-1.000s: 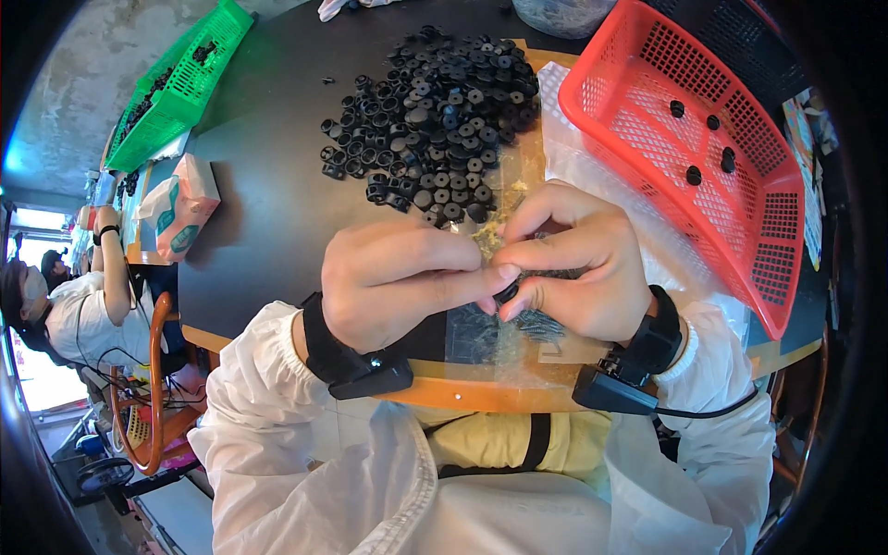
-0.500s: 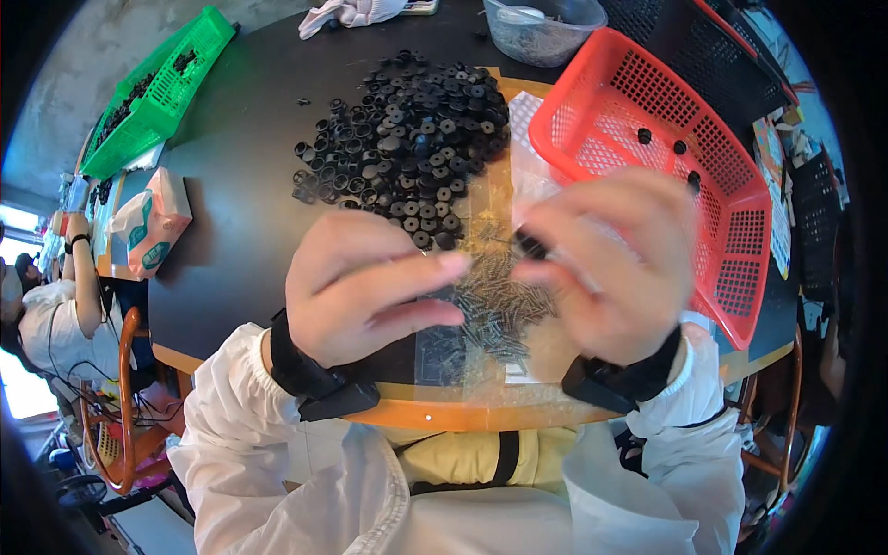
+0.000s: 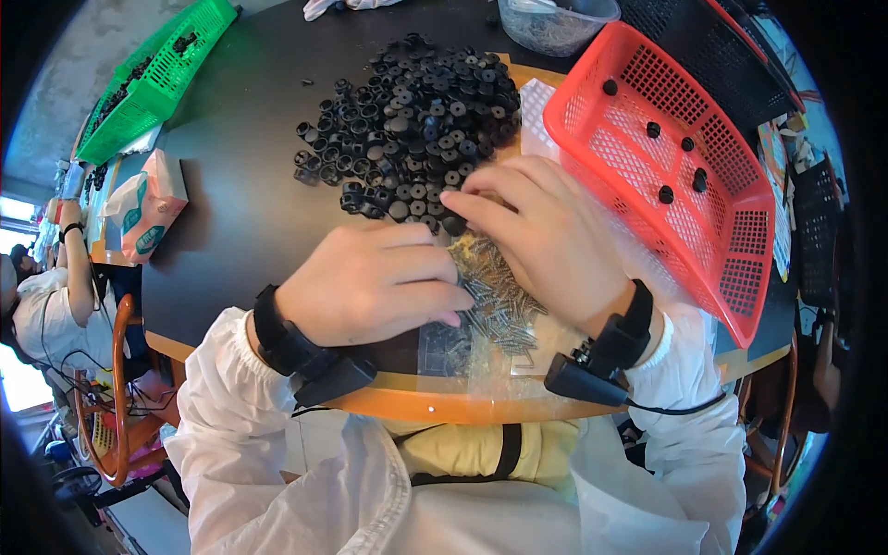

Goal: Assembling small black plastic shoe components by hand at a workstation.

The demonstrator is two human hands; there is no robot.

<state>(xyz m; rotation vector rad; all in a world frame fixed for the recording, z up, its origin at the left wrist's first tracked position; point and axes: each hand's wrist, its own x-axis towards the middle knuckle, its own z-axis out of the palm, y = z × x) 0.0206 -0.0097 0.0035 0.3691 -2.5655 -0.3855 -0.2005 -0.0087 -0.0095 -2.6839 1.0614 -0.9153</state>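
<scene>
Metal screws and black plastic parts lie on the counter in two heaps, both left of the red basket; the screws are nearer me.

My left hand is well left of the basket, its thumb and index fingertips drawn close together at the left edge of the screws. I cannot tell whether those fingers grip anything.

My right hand is just left of the basket, fingers bent and reaching to the near edge of the black parts. Its grip is hidden from me: I cannot tell whether the fingers hold a piece.

Inside the basket I note several small black pieces, spread over the mesh floor. Well left of it stands a pink-and-white tissue pack; farther out, also left, is a green basket with black pieces in it. Beyond the basket's far left corner sits a clear tub.
</scene>
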